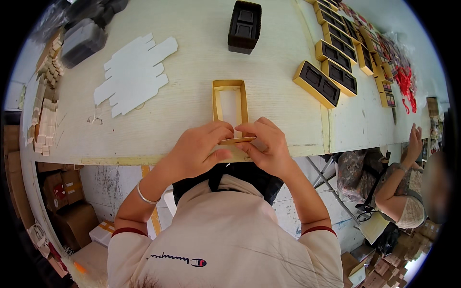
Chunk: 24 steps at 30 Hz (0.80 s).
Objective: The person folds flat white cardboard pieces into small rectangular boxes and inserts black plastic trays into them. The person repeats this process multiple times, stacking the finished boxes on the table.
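Item under handling: 1 open gold cardboard box (245,103), lying on the worktable (182,110) near the middle of its front edge, its long sides running toward the far edge. The inner base shows pale. Its near end flap (237,140) lies between the 2 hands.

Left hand (204,144): fingers bent over the left end of the flap, thumb extended below it; whether it grips cannot be told. Right hand (266,144): thumb and bent fingers pinch the right end of the flap. A silver bracelet (146,196) circles the left wrist.

Markings: the pale T-shirt (216,230) carries a dark script print with a small round red-and-blue emblem (199,262). A carton (72,187) below the worktable's left side bears a red label.

Surroundings: 1 flat white die-cut blank (137,76) lies left of the box. Black plastic inserts (244,29) stand nested near the far edge. To the right, 1 gold box with a 2-recess black insert (317,80) lies angled beside rows of similar filled boxes (318,51). Red cords (408,89) lie toward the right edge, near a co-worker's raised hand (414,144). Folded cardboard pieces (46,122) are stacked along the left edge; grey plastic trays (84,43) occupy the far left corner.
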{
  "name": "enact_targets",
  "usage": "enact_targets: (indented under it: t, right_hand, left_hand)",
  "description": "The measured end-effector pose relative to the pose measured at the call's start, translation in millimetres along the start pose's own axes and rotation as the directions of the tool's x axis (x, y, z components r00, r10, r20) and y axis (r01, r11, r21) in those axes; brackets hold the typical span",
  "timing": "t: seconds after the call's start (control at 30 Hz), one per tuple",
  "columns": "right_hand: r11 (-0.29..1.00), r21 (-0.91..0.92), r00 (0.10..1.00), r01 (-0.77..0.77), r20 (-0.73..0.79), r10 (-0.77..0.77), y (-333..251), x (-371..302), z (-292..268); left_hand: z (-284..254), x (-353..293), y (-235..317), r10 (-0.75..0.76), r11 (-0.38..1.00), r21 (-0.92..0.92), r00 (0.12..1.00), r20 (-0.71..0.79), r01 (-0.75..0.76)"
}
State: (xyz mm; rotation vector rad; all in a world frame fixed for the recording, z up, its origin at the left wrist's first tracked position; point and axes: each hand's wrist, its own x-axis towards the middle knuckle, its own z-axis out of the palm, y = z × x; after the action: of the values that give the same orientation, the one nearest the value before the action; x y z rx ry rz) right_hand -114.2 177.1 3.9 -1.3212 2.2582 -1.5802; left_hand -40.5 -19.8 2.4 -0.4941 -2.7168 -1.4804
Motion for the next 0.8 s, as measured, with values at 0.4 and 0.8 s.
enact_targets:
  t: [0.4, 0.8]
  right_hand:
    - [0.919, -0.366, 0.979, 0.145, -0.08, -0.186, 4, -17, 16]
    - [0.796, -0.59, 0.932, 0.136, 0.348, 0.099, -14, 2, 7]
  left_hand:
    - [9, 6, 18, -0.205, 0.97, -0.169, 0.958, -0.2, 0.172]
    - [13, 2, 20, -0.061, 0.926, 0.366, 0.994, -0.086, 0.089]
